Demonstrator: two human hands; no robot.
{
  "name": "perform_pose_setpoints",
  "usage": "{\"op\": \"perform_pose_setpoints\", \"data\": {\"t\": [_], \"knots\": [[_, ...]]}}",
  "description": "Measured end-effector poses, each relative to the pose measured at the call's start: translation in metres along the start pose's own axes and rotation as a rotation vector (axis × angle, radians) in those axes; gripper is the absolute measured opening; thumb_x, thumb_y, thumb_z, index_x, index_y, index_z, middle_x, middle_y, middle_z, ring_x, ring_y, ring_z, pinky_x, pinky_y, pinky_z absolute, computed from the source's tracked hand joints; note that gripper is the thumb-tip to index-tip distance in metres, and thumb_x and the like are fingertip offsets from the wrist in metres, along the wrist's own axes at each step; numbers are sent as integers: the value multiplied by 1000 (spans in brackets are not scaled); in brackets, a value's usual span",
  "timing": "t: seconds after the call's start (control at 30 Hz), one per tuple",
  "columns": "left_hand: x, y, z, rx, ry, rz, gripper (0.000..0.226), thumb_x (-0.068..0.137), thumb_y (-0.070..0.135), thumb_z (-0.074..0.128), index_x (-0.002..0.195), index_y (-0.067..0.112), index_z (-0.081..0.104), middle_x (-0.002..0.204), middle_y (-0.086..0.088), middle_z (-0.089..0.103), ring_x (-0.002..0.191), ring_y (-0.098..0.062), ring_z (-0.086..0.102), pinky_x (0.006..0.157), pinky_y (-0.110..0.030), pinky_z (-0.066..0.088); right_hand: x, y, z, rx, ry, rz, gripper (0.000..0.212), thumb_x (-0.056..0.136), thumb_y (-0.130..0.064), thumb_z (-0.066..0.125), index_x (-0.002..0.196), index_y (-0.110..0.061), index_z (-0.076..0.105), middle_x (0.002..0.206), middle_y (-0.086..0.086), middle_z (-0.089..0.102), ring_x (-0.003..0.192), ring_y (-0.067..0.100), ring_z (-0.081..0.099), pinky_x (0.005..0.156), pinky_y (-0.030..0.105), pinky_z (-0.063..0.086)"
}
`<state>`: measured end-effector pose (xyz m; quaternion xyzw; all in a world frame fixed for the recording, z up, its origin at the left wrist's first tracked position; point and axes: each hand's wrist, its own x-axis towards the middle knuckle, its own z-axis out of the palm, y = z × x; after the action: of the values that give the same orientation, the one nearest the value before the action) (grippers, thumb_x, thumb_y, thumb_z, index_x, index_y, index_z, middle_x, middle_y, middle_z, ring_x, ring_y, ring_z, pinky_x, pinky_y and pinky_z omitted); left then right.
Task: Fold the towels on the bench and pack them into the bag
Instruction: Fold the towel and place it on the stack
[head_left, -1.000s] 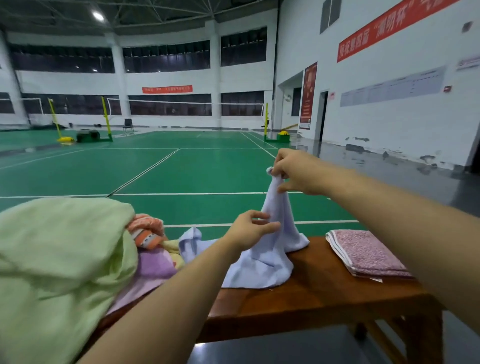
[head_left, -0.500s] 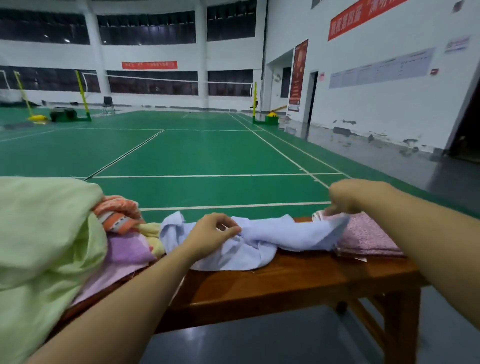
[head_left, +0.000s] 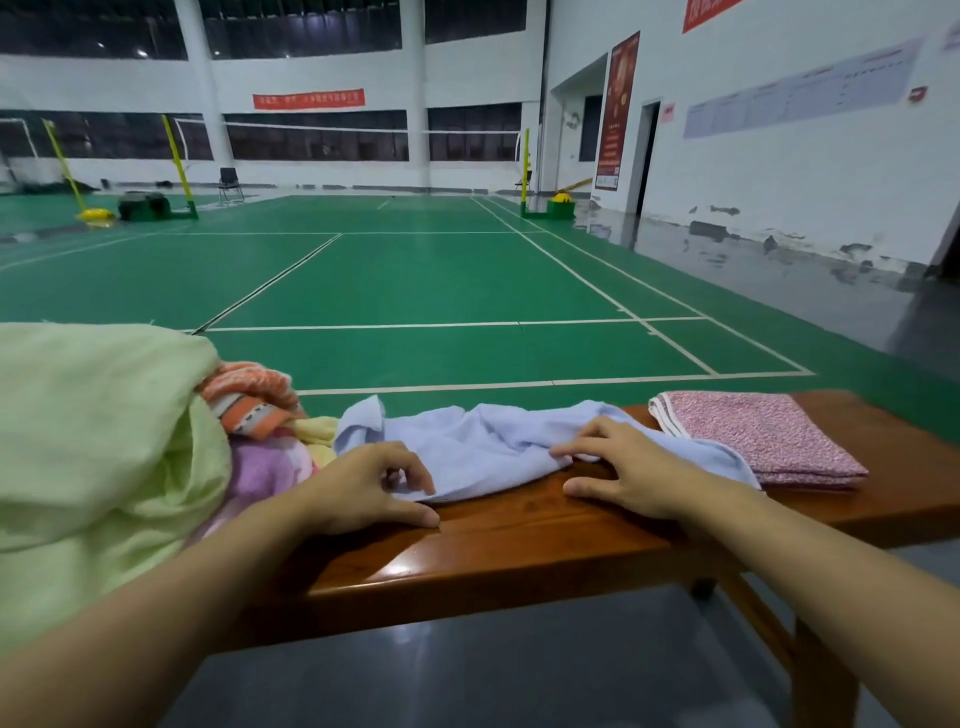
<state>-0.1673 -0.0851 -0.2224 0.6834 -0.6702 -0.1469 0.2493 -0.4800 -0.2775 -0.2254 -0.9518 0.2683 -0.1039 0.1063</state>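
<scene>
Lying crumpled on the wooden bench (head_left: 519, 540) beside a folded pink towel (head_left: 753, 436), the limp, light blue towel (head_left: 467, 441) is pinched at its near edge by the left hand (head_left: 363, 488) and pressed by the flat, spread-fingered right hand (head_left: 623, 467); grasp corners.

1. A green sports-court floor with white boundary lines (head_left: 415, 291) fills the hall.
2. A white badminton net (head_left: 322, 128) stretches between yellow-green posts (head_left: 176, 156).
3. White walls (head_left: 779, 171) carry a red horizontal banner (head_left: 308, 98) and a tall red poster (head_left: 616, 111).
4. A dark open doorway (head_left: 647, 156) sits beside the poster.
5. Dark high windows (head_left: 301, 21) line the far wall.
6. A black folding chair (head_left: 230, 184) stands far off.
</scene>
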Motion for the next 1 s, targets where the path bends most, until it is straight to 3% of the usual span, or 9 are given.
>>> {"op": "perform_pose_setpoints", "data": {"t": [0.13,0.23,0.3,0.4,0.5,0.57,0.63,0.83,1.0], "knots": [[-1,1,2,-23,21,27,16,84,47,76,87,32,72,89,29,64,83,1,58,72,-13,44,6,-13,9,-162,-18,24,69,78,-91,21,143,-67,18,124,-12,31,117,15,32,106,40,30],[1,5,-1,-66,24,26,18,92,43,69,91,25,73,86,18,71,78,-2,63,70,-15,47,20,-27,10,-222,15,43,78,74,-94,11,139,-60,36,127,-10,32,120,19,32,104,47,27],[3,7,-9,-85,55,38,18,95,41,67,89,24,71,81,10,72,71,-2,61,65,-20,48,28,-34,5,-240,11,21,71,74,-91,19,117,-50,58,131,-11,34,126,19,30,110,48,18],[8,8,-32,8,171,31,18,96,46,64,90,29,67,74,6,68,64,-4,56,63,-31,48,35,-46,-5,-151,33,-56,65,71,-92,38,83,-33,60,127,-14,48,122,14,37,113,42,19],[15,13,-58,90,275,36,24,93,48,66,79,29,66,64,11,63,59,1,52,61,-29,44,35,-63,-32,227,113,-49,56,73,-70,72,69,-17,54,77,-4,58,76,14,51,76,34,42],[18,15,-79,120,354,5,37,90,53,69,70,22,64,59,11,58,57,-4,50,60,-29,42,35,-72,-57,494,127,-28,55,76,-46,84,59,-16,42,58,-3,37,56,12,33,55,29,28],[19,16,-100,101,428,-13,60,82,67,66,62,12,54,53,9,44,52,-9,39,55,-31,35,34,-75,-83,663,188,-33,56,76,-38,86,59,-15,38,57,-3,25,56,12,23,52,26,18],[17,40,-149,123,497,-59,64,79,68,67,57,11,47,53,1,34,52,-15,32,54,-34,26,41,-66,-132,502,28,18,49,71,-54,83,58,-20,49,61,1,35,62,15,31,63,34,23],[5,42,-178,64,490,-140,71,74,69,67,62,2,49,58,-4,36,57,-18,34,59,-33,27,35,-39,-162,189,17,163,68,65,-78,72,54,-20,40,59,-1,31,58,16,30,61,34,25]]}}
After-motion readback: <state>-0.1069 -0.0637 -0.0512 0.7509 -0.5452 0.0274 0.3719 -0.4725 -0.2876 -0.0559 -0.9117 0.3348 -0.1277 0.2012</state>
